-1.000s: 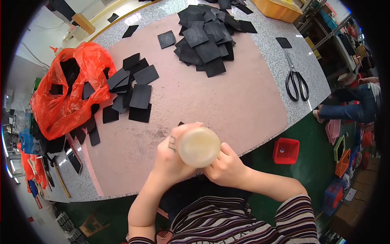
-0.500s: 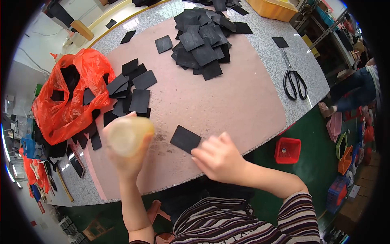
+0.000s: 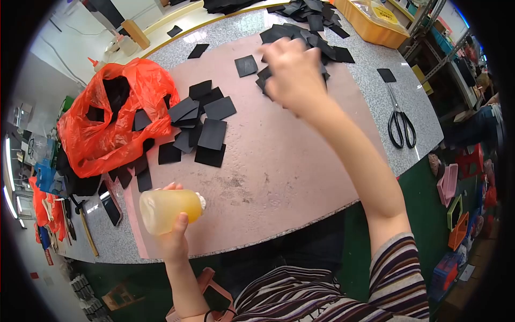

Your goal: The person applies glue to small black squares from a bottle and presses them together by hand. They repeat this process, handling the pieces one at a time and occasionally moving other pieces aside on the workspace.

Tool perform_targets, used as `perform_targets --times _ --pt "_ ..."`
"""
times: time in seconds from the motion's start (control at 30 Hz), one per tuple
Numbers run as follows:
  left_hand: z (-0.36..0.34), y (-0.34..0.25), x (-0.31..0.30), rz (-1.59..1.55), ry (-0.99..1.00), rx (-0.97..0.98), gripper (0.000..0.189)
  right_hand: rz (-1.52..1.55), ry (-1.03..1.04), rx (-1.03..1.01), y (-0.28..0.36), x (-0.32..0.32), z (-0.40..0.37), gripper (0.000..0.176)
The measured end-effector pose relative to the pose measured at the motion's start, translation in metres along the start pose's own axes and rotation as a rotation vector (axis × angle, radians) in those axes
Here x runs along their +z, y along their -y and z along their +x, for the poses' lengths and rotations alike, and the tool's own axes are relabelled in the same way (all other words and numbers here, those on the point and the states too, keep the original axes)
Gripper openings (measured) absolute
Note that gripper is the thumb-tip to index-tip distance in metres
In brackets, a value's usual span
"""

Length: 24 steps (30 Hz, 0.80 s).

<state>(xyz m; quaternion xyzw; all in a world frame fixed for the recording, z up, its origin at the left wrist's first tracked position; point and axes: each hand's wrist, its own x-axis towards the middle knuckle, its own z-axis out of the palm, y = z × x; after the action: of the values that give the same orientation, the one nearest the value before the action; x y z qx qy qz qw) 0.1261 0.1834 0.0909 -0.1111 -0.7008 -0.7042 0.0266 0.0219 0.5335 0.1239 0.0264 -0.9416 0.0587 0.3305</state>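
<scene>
My left hand is wrapped round a clear plastic bottle of yellowish liquid, tilted on its side with its white cap toward the right. It is held over the near left part of a pinkish mat. My right hand reaches over a pile of black flat pieces at the far side of the mat. Motion smears its fingers, so I cannot see whether a piece is between them. A single black square lies just left of that hand.
A red plastic bag with black material sits at the left, beside loose black rectangles. A phone lies near the left edge. Black-handled scissors rest on the speckled tabletop at right. A yellow tray stands behind.
My right hand has moved from the near side of the mat to the far pile. The black piece formerly beside it is gone from there. The bottle has turned sideways in my left hand.
</scene>
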Motion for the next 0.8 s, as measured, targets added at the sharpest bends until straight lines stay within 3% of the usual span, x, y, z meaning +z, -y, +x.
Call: perform_targets --times 0.1,0.17,0.23,0.27,0.3,0.37,0.5,0.6,0.77,0.8 --pt "0.004 -0.007 0.025 -0.311 0.018 -0.177 0.068 0.428 0.174 -0.253 0.075 0.023 -0.027 0.038" --pt "0.017 -0.003 0.031 -0.640 0.062 -0.382 0.067 0.404 0.295 -0.354 0.103 0.035 -0.046 0.032" --pt "0.030 0.019 0.026 -1.050 0.124 -0.640 0.066 0.506 0.253 -0.261 0.099 0.042 -0.047 0.029" --pt "0.034 0.025 0.024 -1.093 0.132 -0.652 0.066 0.552 0.232 -0.216 0.095 0.041 -0.046 0.027" --pt "0.033 0.026 0.020 -1.115 0.118 -0.645 0.065 0.681 0.067 -0.102 0.088 0.035 -0.051 0.025" --pt "0.031 0.029 0.012 -1.164 0.100 -0.639 0.064 0.630 0.007 -0.171 0.065 -0.004 -0.062 0.022" --pt "0.023 0.021 0.002 -1.115 0.235 -0.491 0.064 0.851 0.314 -0.341 0.046 -0.052 -0.139 0.018" --pt "0.019 0.015 0.024 -0.990 0.243 -0.441 0.061 0.452 0.241 -0.361 0.046 -0.067 -0.171 0.021" --pt "0.013 -0.014 0.080 -0.285 0.191 -0.186 0.071 0.263 0.371 -0.275 0.069 -0.087 -0.204 0.041" --pt "0.012 -0.016 0.083 -0.291 0.184 -0.185 0.076 0.230 0.384 -0.253 0.074 -0.089 -0.207 0.046"
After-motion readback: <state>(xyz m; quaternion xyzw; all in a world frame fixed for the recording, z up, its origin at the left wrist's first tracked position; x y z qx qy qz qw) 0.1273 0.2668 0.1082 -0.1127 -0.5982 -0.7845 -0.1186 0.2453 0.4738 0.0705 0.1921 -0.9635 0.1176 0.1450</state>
